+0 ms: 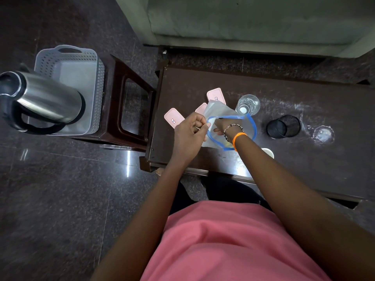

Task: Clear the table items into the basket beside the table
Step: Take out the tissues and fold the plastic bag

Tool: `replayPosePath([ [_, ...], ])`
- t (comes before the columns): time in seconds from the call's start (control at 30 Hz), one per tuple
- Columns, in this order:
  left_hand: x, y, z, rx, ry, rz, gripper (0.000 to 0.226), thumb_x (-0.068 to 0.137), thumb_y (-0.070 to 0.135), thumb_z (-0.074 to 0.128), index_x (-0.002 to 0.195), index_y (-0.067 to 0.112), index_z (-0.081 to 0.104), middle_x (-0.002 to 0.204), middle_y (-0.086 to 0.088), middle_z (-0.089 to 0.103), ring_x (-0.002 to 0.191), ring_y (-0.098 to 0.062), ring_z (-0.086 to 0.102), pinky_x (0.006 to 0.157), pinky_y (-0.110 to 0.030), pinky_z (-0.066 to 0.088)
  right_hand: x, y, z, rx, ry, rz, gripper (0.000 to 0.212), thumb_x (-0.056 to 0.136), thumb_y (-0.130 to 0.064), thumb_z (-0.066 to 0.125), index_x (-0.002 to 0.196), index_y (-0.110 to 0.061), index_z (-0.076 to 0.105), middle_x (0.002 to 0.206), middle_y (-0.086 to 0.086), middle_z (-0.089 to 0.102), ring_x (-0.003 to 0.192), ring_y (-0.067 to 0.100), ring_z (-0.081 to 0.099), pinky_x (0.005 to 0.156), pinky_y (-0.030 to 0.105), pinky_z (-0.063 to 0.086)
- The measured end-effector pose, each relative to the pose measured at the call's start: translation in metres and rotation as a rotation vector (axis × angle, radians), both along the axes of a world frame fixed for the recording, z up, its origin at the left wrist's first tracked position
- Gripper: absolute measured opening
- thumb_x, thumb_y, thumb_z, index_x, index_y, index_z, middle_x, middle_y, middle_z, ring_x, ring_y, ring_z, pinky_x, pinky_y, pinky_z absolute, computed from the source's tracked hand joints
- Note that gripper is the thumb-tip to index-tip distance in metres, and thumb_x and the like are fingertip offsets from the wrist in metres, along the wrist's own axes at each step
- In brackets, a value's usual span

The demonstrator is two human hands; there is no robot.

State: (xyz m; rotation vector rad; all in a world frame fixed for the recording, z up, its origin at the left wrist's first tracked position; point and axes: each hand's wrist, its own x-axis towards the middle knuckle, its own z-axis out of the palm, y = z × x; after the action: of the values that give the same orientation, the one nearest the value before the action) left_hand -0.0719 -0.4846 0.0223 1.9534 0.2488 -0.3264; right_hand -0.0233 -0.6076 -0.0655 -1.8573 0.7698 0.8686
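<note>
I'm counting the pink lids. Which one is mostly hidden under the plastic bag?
The middle pink lid: only its corner peeks from under the zip bag. The left one and far one show largely uncovered.

Single head cam, looking steeply down from above: table [284,110] ahead, basket [67,57] far left, hands close.

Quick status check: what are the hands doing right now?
Left hand pinching zip bag rim open. Right hand reaching inside bag. Basket holds kettle. Glass, mesh cup, pink lids left on table.
</note>
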Motion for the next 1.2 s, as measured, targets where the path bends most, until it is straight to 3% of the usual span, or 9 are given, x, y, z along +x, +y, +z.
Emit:
replayPosePath([
  [0.13,-0.003,-0.001,-0.004,-0.005,0.016,-0.032,0.011,0.084,0.012,0.063,0.077,0.017,0.057,0.059,0.011,0.056,0.049,-0.004,0.056,0.053,-0.008,0.044,0.004,0.005,-0.006,0.024,0.016,-0.029,0.035,0.093,-0.019,0.043,0.125,-0.006,0.05,0.13,0.014,0.056,0.12,0.027,0.055,0.106,0.039,0.041],
  [0.5,-0.005,-0.001,-0.008,0.009,0.011,-0.032,0.011,0.083,0.013,0.064,0.076,0.018,0.057,0.061,0.007,0.058,0.052,-0.007,0.057,0.055,-0.012,0.047,-0.001,0.005,-0.013,-0.026,0.049,0.039,0.036,0.094,-0.022,0.044,0.125,-0.005,0.051,0.131,0.013,0.056,0.123,0.03,0.05,0.11,0.041,0.038],
  [0.57,-0.007,-0.002,-0.012,0.034,-0.001,-0.039,0.009,0.082,0.014,0.063,0.079,0.018,0.056,0.061,0.005,0.055,0.053,-0.009,0.052,0.055,-0.02,0.046,-0.003,0.004,-0.008,-0.033,0.048,0.062,0.038,0.094,-0.025,0.046,0.128,-0.007,0.05,0.12,0.008,0.055,0.113,0.024,0.051,0.101,0.031,0.04],
  [0.67,-0.011,-0.003,-0.017,0.148,-0.037,-0.074,0.01,0.081,0.014,0.058,0.085,0.02,0.05,0.059,0.007,0.046,0.05,-0.007,0.043,0.057,-0.027,0.04,-0.001,0.005,0.003,-0.159,-0.106,0.16,0.014,0.088,-0.019,0.054,0.099,-0.012,0.059,0.092,0.005,0.053,0.089,0.02,0.051,0.069,0.022,0.035],
  [0.77,-0.013,-0.003,-0.018,0.308,-0.055,-0.152,0.017,0.078,0.009,0.048,0.089,0.021,0.043,0.057,0.005,0.042,0.059,-0.021,0.049,0.06,-0.033,0.04,-0.008,0.008,0.027,-0.289,-0.281,0.206,0.011,0.082,-0.013,0.058,0.088,-0.005,0.061,0.09,0.012,0.065,0.095,0.028,0.061,0.067,0.023,0.03],
  [0.8,-0.013,-0.003,-0.017,0.36,-0.051,-0.167,0.018,0.078,0.009,0.046,0.091,0.021,0.041,0.059,0.005,0.042,0.064,-0.028,0.051,0.061,-0.036,0.041,-0.012,0.008,0.034,-0.279,-0.322,0.214,0.007,0.079,-0.011,0.059,0.075,-0.007,0.057,0.08,0.011,0.063,0.093,0.03,0.061,0.066,0.023,0.03],
  [0.87,-0.011,-0.005,-0.016,0.465,-0.037,-0.168,0.019,0.08,0.009,0.042,0.094,0.021,0.038,0.067,0.002,0.047,0.068,-0.034,0.052,0.06,-0.038,0.04,-0.022,0.006,0.052,-0.252,-0.388,0.208,0.032,0.076,-0.006,0.059,0.058,-0.02,0.035,0.064,0.005,0.05,0.081,0.031,0.056,0.062,0.024,0.028],
  [1.07,0.002,-0.004,-0.006,0.531,-0.114,-0.16,0.02,0.082,0.002,0.037,0.098,0.014,0.037,0.091,-0.011,0.057,0.077,-0.036,0.054,0.061,-0.041,0.041,-0.043,-0.011,0.087,0.08,-0.582,-0.054,0.025,0.083,0.005,0.053,0.1,-0.008,0.041,0.085,0.027,0.066,0.078,0.035,0.06,0.073,0.041,0.048],
  [1.2,0.007,-0.002,-0.007,0.497,-0.087,-0.181,0.024,0.081,-0.003,0.035,0.098,0.013,0.042,0.108,-0.008,0.045,0.079,-0.037,0.051,0.063,-0.039,0.041,-0.045,-0.029,0.1,0.305,-0.689,-0.281,0.035,0.087,0.011,0.048,0.085,-0.023,0.041,0.062,0.01,0.037,0.06,0.021,0.033,0.055,0.028,0.029],
])
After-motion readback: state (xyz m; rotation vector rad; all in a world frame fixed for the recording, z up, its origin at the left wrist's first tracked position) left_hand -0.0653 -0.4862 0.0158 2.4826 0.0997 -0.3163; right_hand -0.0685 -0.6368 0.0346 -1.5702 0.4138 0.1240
